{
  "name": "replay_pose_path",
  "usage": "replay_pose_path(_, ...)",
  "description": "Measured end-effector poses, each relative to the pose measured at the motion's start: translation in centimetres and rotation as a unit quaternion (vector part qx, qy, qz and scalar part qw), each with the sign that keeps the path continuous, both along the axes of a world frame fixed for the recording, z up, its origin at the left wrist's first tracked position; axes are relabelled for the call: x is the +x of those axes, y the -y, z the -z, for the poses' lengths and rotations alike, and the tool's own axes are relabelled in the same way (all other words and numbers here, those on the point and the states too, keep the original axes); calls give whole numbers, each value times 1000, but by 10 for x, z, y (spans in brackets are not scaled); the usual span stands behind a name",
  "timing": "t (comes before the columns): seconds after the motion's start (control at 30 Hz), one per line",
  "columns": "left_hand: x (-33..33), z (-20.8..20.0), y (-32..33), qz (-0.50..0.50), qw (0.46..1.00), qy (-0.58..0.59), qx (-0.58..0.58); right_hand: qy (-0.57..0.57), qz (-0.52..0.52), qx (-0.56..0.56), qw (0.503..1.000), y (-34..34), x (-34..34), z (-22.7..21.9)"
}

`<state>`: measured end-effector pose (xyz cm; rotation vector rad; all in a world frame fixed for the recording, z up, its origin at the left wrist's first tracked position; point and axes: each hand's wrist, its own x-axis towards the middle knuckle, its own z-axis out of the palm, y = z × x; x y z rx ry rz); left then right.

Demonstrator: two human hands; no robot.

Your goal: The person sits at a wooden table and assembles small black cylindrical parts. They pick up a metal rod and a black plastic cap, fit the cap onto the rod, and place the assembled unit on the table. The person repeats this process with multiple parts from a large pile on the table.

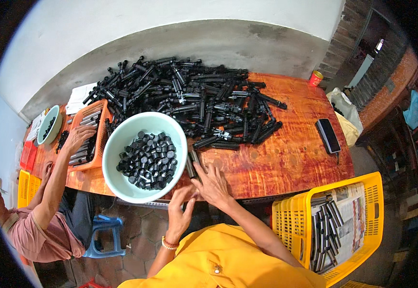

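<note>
Mottled reddish-orange table (295, 165), pale mint bowl (144, 122), black caps (149, 161), dark grey tube (190, 168), black piled parts (204, 105), yellow crate (290, 218), orange basket (101, 139), golden-yellow shirt (214, 252), dusty-pink shirt (45, 235), blue stool (107, 223)

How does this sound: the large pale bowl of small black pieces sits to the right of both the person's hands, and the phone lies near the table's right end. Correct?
Not quite: the large pale bowl of small black pieces sits to the left of the left hand and right hand, as the head view shows. The phone does lie near the table's right end.
</note>
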<state>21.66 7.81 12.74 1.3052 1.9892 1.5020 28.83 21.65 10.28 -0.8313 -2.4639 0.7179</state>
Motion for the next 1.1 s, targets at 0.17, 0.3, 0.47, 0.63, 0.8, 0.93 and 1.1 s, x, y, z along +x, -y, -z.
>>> replay_pose_path(0.17,6,23,-46,-7,968,-223,-118,-71,77,108,989,-52,8,-9)
replay_pose_path(0.3,-1,46,-67,2,952,-270,-141,25,48,224,973,-98,-13,-10)
replay_pose_path(0.47,-1,49,-79,52,973,-195,-113,81,19,265,961,-128,-18,14)
replay_pose_path(0.63,13,46,-75,66,951,-280,-113,72,87,241,964,-151,5,20)
replay_pose_path(0.8,16,49,-87,69,938,-319,-113,69,82,232,967,-183,13,26)
replay_pose_path(0.93,19,46,-90,71,943,-304,-111,99,81,225,966,-199,19,19)
replay_pose_path(1.1,23,39,-86,55,944,-305,-110,36,142,196,970,-164,34,8)
